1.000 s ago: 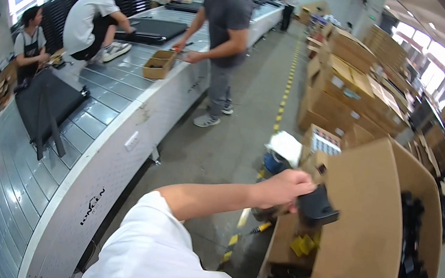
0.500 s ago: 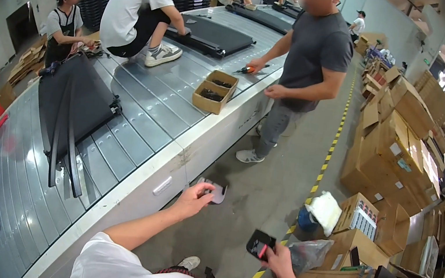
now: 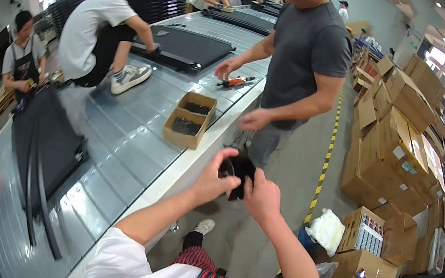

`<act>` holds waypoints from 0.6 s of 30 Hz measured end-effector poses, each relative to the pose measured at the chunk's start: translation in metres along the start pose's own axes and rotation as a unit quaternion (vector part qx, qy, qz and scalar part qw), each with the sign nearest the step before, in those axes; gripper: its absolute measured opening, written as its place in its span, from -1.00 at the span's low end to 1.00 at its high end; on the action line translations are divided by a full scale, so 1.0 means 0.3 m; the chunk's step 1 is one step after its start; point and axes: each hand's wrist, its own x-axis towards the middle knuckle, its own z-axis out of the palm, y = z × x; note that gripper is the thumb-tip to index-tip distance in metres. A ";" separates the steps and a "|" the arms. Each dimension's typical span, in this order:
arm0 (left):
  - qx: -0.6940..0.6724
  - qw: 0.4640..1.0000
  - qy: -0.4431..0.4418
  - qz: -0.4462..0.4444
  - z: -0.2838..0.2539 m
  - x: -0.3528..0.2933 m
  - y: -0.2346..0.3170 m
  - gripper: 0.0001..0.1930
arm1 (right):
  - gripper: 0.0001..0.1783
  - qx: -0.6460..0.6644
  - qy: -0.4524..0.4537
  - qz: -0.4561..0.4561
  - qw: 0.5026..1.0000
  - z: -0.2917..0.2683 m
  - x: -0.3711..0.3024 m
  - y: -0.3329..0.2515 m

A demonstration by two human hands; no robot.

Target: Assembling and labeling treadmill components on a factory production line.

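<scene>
In front of my body both hands meet at a small dark curved piece [image 3: 241, 168], perhaps two pieces held together; its exact kind cannot be made out. My left hand [image 3: 214, 180] curls round its left side, thumb below and fingers above. Pressed against its right side is my right hand [image 3: 262, 197], with the fingers closed. Nearest on the conveyor is a divided cardboard box [image 3: 180, 138] with small black parts in both compartments. An orange and black hand tool [image 3: 236, 82] lies farther along the conveyor edge.
A person in a dark grey shirt [image 3: 311, 48] stands just ahead beside the slatted conveyor [image 3: 113, 156]. Another person in white [image 3: 96, 29] crouches on it by a black panel [image 3: 190, 51]. A nearer black panel [image 3: 49, 139] carries long strips. Stacked cartons [image 3: 390, 155] line the right.
My hands have come together, bringing the separately held dark pieces to one place. My view has shifted. The person in grey has let go of the orange tool, which now lies on the conveyor.
</scene>
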 end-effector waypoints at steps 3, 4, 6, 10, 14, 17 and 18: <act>-0.086 0.995 0.056 0.016 -0.138 0.323 -0.130 -0.47 | -0.61 0.128 0.038 -0.014 0.991 0.128 0.320 0.007; -0.108 0.991 0.077 0.022 -0.193 0.447 -0.152 -0.49 | -0.55 0.165 0.034 -0.019 0.985 0.151 0.430 0.007; -0.123 0.985 0.119 -0.002 -0.288 0.640 -0.185 -0.52 | -0.49 0.196 0.056 -0.055 0.978 0.176 0.566 0.028; -0.052 0.979 0.157 -0.119 -0.431 0.956 -0.321 -0.48 | -0.55 0.234 -0.067 -0.019 0.970 0.046 0.609 0.139; -0.013 0.976 0.210 -0.059 -0.661 1.208 -0.586 -0.49 | -0.67 0.188 -0.086 0.079 0.975 0.003 0.440 0.277; 0.046 0.990 0.126 -0.042 -0.775 1.351 -0.689 -0.65 | -0.68 0.150 -0.059 0.178 0.971 -0.053 0.207 0.375; 0.000 0.993 0.106 -0.052 -0.559 1.311 -0.574 -0.72 | -0.68 0.145 -0.072 0.234 0.959 -0.084 0.084 0.414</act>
